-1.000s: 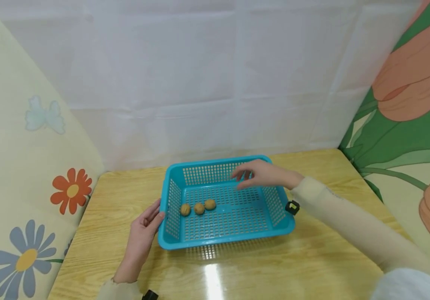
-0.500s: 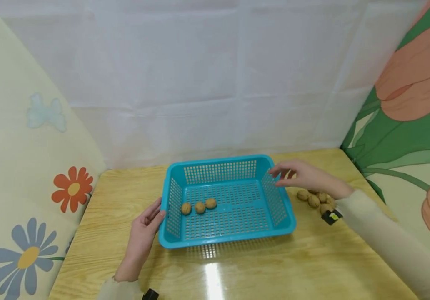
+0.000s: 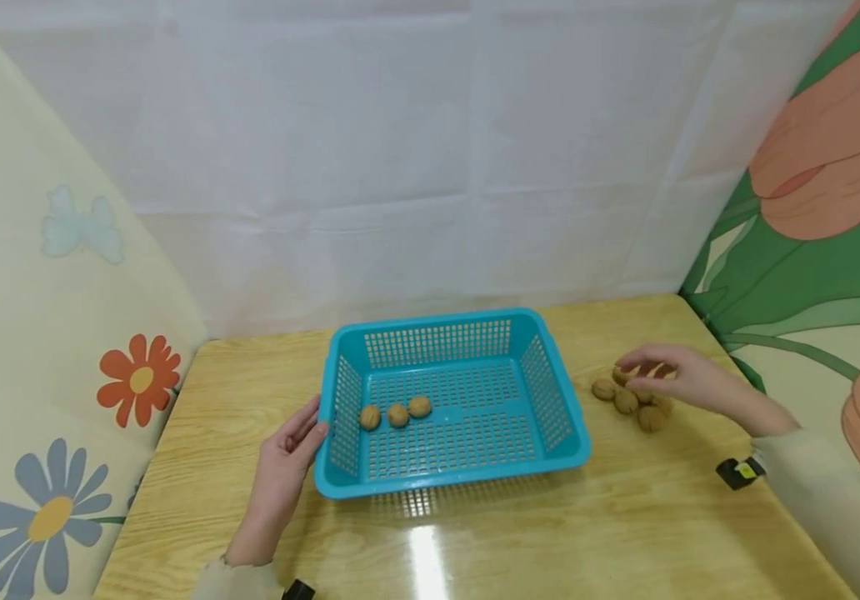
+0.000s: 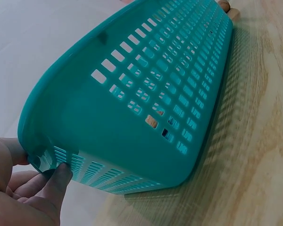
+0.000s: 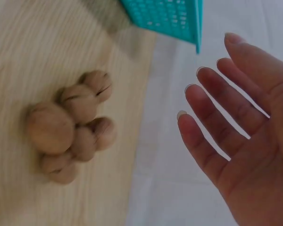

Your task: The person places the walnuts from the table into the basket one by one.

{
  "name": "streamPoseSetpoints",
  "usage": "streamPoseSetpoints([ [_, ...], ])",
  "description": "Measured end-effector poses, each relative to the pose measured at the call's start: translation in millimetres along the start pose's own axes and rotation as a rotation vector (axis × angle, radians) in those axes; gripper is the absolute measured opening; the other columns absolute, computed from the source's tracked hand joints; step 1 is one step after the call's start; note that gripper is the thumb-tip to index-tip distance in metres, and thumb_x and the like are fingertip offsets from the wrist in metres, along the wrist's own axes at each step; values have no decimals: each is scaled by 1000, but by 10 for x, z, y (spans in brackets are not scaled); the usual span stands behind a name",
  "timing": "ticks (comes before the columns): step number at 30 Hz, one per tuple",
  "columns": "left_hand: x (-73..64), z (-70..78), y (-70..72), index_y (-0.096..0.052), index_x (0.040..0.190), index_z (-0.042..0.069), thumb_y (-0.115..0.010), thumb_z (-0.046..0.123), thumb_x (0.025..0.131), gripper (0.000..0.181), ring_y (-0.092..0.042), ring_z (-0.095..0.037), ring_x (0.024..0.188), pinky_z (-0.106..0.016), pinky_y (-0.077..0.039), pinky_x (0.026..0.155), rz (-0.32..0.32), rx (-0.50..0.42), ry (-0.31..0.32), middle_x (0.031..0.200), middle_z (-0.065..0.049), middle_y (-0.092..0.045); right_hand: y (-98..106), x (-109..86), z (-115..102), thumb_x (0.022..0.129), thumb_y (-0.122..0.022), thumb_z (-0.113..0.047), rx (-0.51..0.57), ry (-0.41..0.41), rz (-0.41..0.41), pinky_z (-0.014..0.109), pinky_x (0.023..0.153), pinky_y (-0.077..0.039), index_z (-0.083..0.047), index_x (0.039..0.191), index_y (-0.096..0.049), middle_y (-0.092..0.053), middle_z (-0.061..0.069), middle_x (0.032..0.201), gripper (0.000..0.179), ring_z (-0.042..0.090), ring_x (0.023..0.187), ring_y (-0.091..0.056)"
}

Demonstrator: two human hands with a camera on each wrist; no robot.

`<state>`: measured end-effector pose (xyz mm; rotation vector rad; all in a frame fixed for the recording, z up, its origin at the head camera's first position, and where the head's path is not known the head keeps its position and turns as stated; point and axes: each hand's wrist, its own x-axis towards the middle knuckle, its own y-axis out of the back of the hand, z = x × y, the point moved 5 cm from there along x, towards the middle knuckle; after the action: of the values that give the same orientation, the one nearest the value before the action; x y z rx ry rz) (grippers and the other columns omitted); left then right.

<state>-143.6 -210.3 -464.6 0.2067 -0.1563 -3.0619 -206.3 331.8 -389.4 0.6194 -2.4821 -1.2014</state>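
Note:
A blue-green plastic basket (image 3: 460, 477) with lattice walls stands on the table, three walnuts (image 3: 397, 415) lying in a row toward its left end. My left hand (image 3: 283, 467) grips the basket's left rim; in the left wrist view its thumb and fingers pinch the basket edge (image 4: 99, 113). To the right of the basket, my right hand (image 3: 692, 382) hovers by a cluster of several walnuts (image 3: 627, 402), partly covering them in the head view. In the right wrist view that hand (image 5: 245, 132) has spread, slightly bent fingers, apart from the walnuts (image 5: 51, 127).
The wooden table (image 3: 505, 542) reaches back to a white cloth (image 3: 370, 167). Flower-printed panels (image 3: 835, 275) flank both sides. A small black device (image 3: 740, 472) sits at the right wrist.
My right hand has moved right, from above the basket's interior, past its right wall, to the walnut cluster. The left hand, basket and its three walnuts have stayed in place.

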Motion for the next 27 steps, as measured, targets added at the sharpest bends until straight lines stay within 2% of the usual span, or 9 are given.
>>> streamPoseSetpoints([
  [8,3,-3,6,-39,161,10,-58,26,109,57,-60,10,115,-18,-55,95,-4,2,7,159,-15,-47,31,-279,392,98,-73,-8,-58,-61,37,29,74,-57,-1,122,-73,-73,14,117,26,-2,91,-62],
  [10,3,-1,4,-39,161,10,-58,26,109,57,-60,10,115,-18,-55,95,-2,4,10,159,-14,-47,24,-327,488,95,-74,-5,-72,-49,39,28,71,-58,1,121,-73,-73,17,115,26,-1,88,-63],
  [17,-3,5,2,-39,161,10,-57,26,109,57,-60,10,116,-17,-55,96,0,0,10,159,-14,-47,-124,-466,818,94,-76,-4,-59,-89,-19,26,67,-58,7,125,-69,-72,21,114,34,1,85,-64],
  [22,-6,3,2,-39,161,11,-58,27,109,58,-60,10,116,-17,-55,96,0,2,12,159,-14,-47,-222,-508,953,92,-77,-3,-61,-91,-19,27,68,-59,8,126,-68,-72,23,114,36,3,85,-64],
  [27,-2,1,-1,-39,161,10,-58,27,109,57,-60,10,116,-17,-55,96,0,3,6,159,-14,-47,-270,-533,1044,95,-76,-8,-65,-186,-7,28,68,-58,4,128,-68,-71,22,117,36,12,89,-66],
])
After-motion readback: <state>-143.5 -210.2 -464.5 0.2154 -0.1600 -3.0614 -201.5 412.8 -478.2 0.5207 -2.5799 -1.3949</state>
